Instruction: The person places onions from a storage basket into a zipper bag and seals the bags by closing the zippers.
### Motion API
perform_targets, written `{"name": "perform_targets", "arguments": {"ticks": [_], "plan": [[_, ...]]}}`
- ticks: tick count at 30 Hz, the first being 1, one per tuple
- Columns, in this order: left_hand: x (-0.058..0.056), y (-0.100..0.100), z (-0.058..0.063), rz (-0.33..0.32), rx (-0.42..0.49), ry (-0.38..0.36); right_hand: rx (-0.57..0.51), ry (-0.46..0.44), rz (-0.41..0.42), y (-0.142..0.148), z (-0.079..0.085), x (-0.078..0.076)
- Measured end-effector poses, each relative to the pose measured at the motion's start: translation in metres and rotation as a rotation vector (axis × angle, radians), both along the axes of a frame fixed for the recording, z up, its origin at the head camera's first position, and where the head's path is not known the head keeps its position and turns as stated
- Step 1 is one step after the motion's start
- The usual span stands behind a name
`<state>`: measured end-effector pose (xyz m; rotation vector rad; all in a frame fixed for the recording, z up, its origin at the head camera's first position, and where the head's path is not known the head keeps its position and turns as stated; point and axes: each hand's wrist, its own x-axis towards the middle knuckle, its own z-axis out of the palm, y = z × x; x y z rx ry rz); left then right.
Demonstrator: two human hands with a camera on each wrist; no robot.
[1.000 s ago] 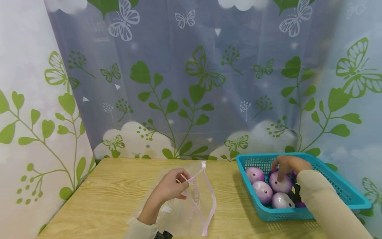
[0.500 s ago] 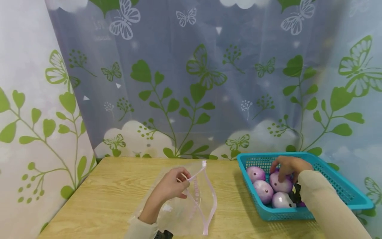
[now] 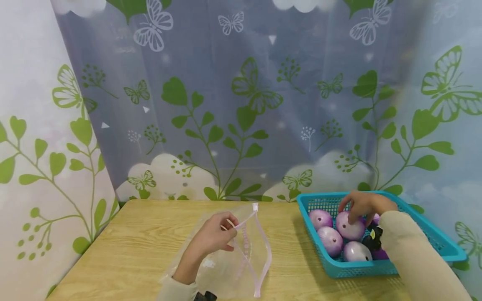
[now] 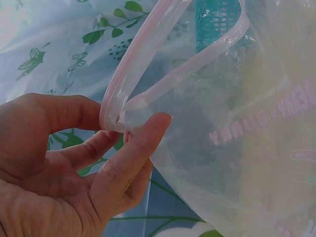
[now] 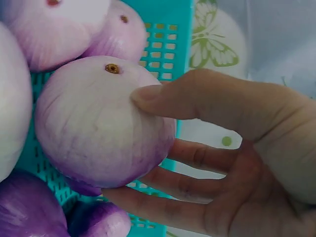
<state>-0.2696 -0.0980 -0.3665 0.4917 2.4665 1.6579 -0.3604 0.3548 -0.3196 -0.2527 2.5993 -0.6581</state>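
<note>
My left hand [image 3: 216, 234] pinches the pink zip edge of a clear plastic zip bag [image 3: 222, 274] between thumb and fingers. The bag's mouth gapes toward the right, and pink lettering shows on its film [image 4: 212, 168] in the left wrist view. Inside a blue-green plastic basket [image 3: 361, 271], my right hand [image 3: 367, 203] grips a pale purple onion [image 3: 348, 228]. In the right wrist view the thumb lies on top of that onion [image 5: 94, 123], with the fingers around its side and underneath. Other onions [image 3: 330, 241] lie close around it; some are partly hidden by the right hand and sleeve.
The basket stands at the right of a wood-grain table [image 3: 150, 234], with the bag left of it. A patterned curtain [image 3: 211, 104] with leaves and butterflies hangs behind the table. A dark wrist camera [image 3: 373, 239] sits under the right wrist, among the onions.
The right hand and the onion in its grip have shifted slightly up and left within the basket. The left hand keeps its pinch on the bag and has hardly moved.
</note>
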Motion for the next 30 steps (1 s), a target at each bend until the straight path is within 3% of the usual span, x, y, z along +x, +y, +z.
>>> {"name": "perform_targets", "arguments": {"ticks": [13, 24, 30], "plan": [[0.000, 0.000, 0.001, 0.000, 0.000, 0.002, -0.126, 0.090, 0.103, -0.021, 0.033, 0.004], [0.000, 0.000, 0.003, 0.024, 0.008, 0.012, -0.161, 0.221, 0.243, -0.067, 0.053, 0.014], [0.002, 0.001, 0.004, 0.076, 0.001, 0.053, -0.177, 0.250, 0.310, -0.095, 0.058, 0.020]]}}
